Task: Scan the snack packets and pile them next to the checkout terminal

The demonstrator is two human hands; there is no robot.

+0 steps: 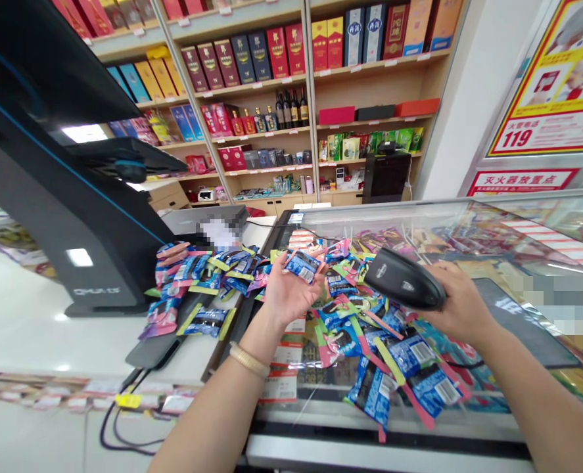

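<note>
My left hand (291, 292), palm up, has its fingers curled round a small blue snack packet (303, 266) with its back label facing up. In my right hand (456, 299) is a black barcode scanner (404, 279), its head pointing left above the packets. Below it, a loose pile of blue, pink and green snack packets (377, 394) covers part of the glass counter (315, 407). More packets (192, 272) are heaped left of my left hand, and one packet (207, 322) lies apart in front of that heap.
A black checkout terminal (98, 217) stands at the left on a white counter (89, 341). Cables (116, 420) hang from its front edge. At the right lies a dark flat tray-like panel (522, 322). Shelves (266, 85) with boxes and bottles fill the back wall.
</note>
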